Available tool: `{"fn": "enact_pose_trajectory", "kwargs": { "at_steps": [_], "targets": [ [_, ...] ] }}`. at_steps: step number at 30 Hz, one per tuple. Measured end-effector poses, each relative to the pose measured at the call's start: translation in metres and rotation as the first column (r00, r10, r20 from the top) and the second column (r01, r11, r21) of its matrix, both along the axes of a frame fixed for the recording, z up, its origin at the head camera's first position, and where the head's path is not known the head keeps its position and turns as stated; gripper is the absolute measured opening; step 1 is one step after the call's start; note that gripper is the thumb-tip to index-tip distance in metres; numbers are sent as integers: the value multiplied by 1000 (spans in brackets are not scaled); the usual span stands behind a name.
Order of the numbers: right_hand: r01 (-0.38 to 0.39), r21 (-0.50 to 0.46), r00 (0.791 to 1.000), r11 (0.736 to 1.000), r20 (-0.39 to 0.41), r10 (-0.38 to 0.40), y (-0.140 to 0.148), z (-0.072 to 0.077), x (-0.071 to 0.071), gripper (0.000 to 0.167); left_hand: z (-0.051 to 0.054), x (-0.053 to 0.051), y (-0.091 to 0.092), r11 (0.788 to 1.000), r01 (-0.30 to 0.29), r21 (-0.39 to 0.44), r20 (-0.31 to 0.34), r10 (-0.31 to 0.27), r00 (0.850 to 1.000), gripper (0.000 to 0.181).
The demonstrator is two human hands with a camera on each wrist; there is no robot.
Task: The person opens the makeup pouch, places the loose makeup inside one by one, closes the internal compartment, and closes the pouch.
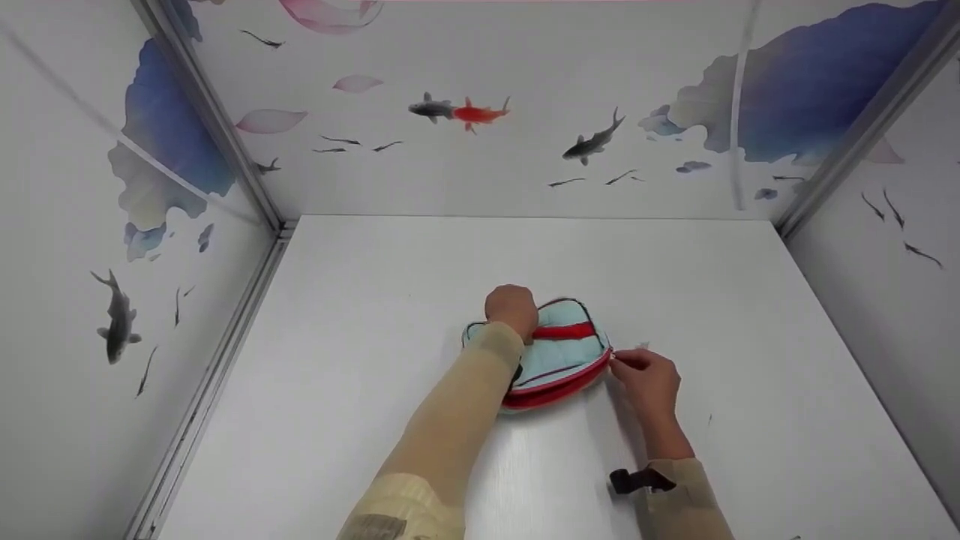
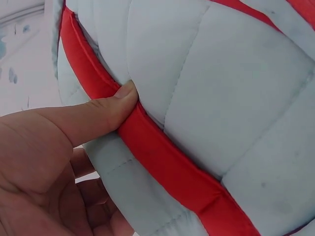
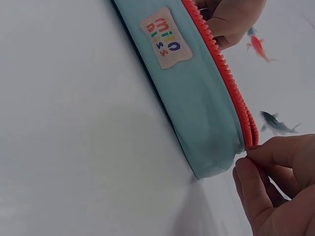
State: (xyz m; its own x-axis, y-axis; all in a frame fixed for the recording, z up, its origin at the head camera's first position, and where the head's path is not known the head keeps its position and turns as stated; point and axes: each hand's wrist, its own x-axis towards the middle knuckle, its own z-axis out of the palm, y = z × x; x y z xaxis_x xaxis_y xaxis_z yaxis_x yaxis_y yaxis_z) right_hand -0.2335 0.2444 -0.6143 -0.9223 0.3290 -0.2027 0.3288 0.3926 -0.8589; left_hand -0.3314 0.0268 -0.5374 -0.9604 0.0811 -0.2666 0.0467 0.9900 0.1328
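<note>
A light blue quilted pouch (image 1: 555, 360) with a red zipper (image 3: 231, 83) lies on the white table. My left hand (image 1: 511, 309) grips the pouch from its far left side. In the left wrist view the thumb (image 2: 110, 108) presses on the red strap (image 2: 162, 162), and the other fingers go behind the pouch. At the pouch's right corner my right hand (image 1: 651, 386) pinches the zipper's end between thumb and index finger; the fingertips hide what exactly is held there. A patch with colourful letters (image 3: 166, 38) is on the pouch's side.
The white tabletop (image 1: 360, 300) extends around the pouch. White panels printed with fish and petals, such as the back panel (image 1: 487, 165), enclose it on the left, back and right. A black strap piece (image 1: 637, 480) sits at the right sleeve.
</note>
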Motion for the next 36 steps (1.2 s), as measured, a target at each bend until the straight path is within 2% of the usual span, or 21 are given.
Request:
{"fn": "enact_pose_trajectory", "kwargs": {
  "at_steps": [4, 11, 18, 25, 32, 36],
  "targets": [
    [2, 0, 1000, 1000, -1, -2, -1, 1, 1, 26, 3, 2, -5, 1000, -1, 23, 16, 1, 1000, 26],
    [-8, -7, 1000, 1000, -10, 8, -3, 2, 4, 25, -1, -4, -9, 999, -8, 48, 59, 6, 998, 31],
    [-14, 9, 1000, 1000, 4, 14, -7, 3, 7, 26, 0, -2, -9, 999, -12, 48, 72, 8, 997, 24],
    [-22, -1, 1000, 1000, 3, 22, -12, 3, 9, 25, 10, 9, -12, 998, -20, 59, 47, 17, 999, 19],
    [-5, 5, 1000, 1000, 2, 5, -13, 2, 12, 24, 3, 5, -9, 998, -8, 60, 48, 5, 999, 19],
    [-9, 41, 999, 999, -42, 10, -13, 2, 14, 22, 6, 6, -8, 999, 2, 49, 32, -3, 999, 19]
  ]
}}
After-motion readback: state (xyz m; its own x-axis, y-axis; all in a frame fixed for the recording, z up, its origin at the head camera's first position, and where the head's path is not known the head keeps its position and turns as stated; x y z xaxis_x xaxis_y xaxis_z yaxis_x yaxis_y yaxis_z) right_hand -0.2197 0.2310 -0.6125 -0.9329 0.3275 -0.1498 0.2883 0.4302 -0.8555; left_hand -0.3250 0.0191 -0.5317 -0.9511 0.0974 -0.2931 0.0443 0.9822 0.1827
